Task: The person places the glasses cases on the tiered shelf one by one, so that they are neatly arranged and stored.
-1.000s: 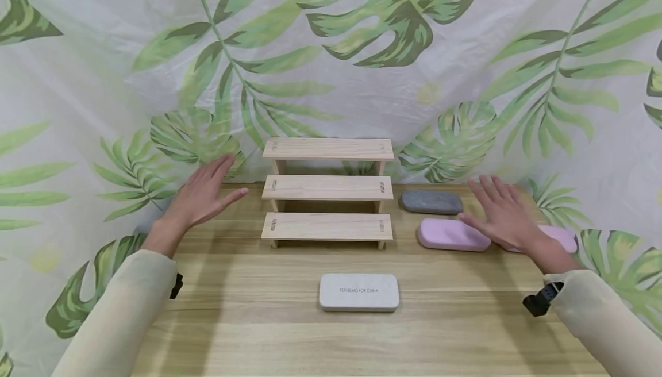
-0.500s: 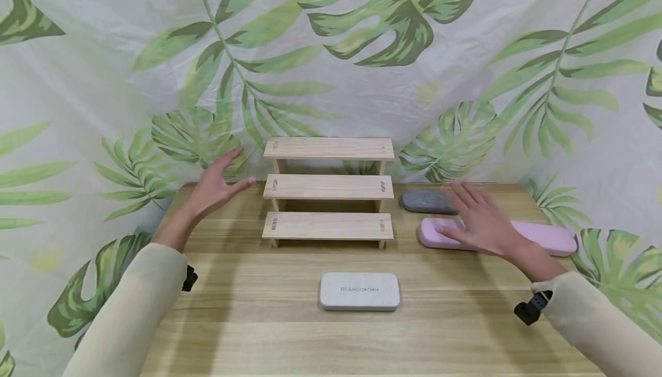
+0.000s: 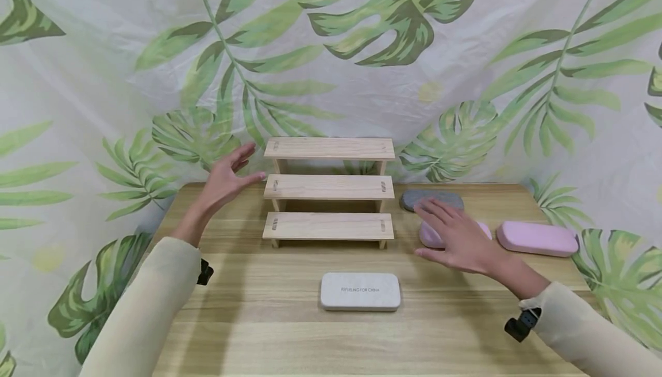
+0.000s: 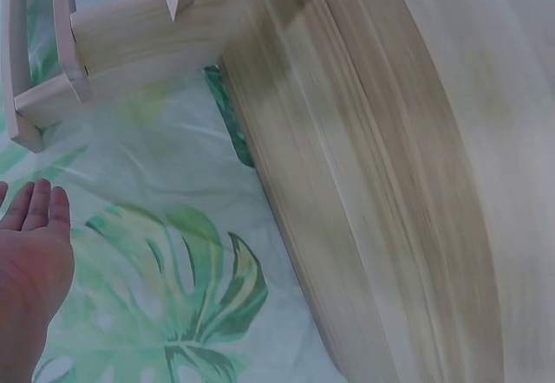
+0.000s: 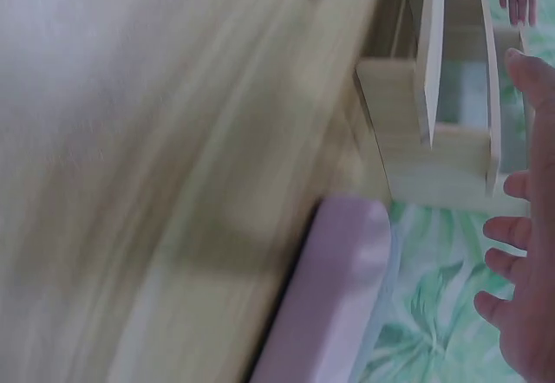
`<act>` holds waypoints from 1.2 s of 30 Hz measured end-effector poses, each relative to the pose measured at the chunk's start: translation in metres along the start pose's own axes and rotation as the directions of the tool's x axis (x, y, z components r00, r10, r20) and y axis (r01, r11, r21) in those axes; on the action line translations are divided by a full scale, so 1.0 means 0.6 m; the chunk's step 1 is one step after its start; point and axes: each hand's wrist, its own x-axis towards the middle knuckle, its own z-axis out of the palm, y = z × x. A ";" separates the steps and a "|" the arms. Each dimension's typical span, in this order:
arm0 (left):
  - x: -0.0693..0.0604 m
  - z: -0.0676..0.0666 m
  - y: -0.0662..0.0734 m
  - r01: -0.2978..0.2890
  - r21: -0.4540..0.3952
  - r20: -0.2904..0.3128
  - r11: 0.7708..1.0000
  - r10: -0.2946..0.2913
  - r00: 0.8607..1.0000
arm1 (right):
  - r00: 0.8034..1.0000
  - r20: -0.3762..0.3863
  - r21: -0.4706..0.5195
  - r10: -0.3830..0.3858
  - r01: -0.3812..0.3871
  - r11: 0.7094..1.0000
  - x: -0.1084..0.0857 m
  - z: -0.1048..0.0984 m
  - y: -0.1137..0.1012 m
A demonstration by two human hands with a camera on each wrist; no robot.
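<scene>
A three-tier wooden shelf [image 3: 328, 187] stands at the back middle of the table. My left hand [image 3: 223, 180] hovers just left of its upper tiers, thumb spread from the fingers, holding nothing. Above the nearer pink case [image 3: 430, 235] floats my right hand [image 3: 459, 239], its fingers extended and empty; it hides much of that case. The right wrist view shows the same hand [image 5: 531, 262] apart from the pink case below. Behind lies a grey case [image 3: 414, 197], partly covered by the fingers. A white case [image 3: 360, 292] with printed lettering lies in front of the shelf.
Another pink case [image 3: 538, 238] lies at the right side of the wooden table [image 3: 289, 342]. A leaf-patterned cloth [image 3: 455, 32] hangs behind and around the table. Dark wrist cameras sit at both sleeves.
My left hand has moved right, closer to the shelf. My right hand has shifted left and slightly nearer, uncovering the farther-right pink case. The cases and shelf stay put.
</scene>
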 end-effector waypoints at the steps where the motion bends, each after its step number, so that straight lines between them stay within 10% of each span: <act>1: 0.002 0.002 0.000 0.004 -0.011 0.001 1.000 -0.004 1.000 | 1.000 -0.007 0.006 -0.018 0.018 1.000 0.000 0.003 -0.006; 36: 0.053 0.034 0.006 0.141 -0.240 -0.042 0.961 -0.155 0.987 | 0.976 -0.038 0.195 -0.216 0.219 0.956 0.000 0.087 -0.117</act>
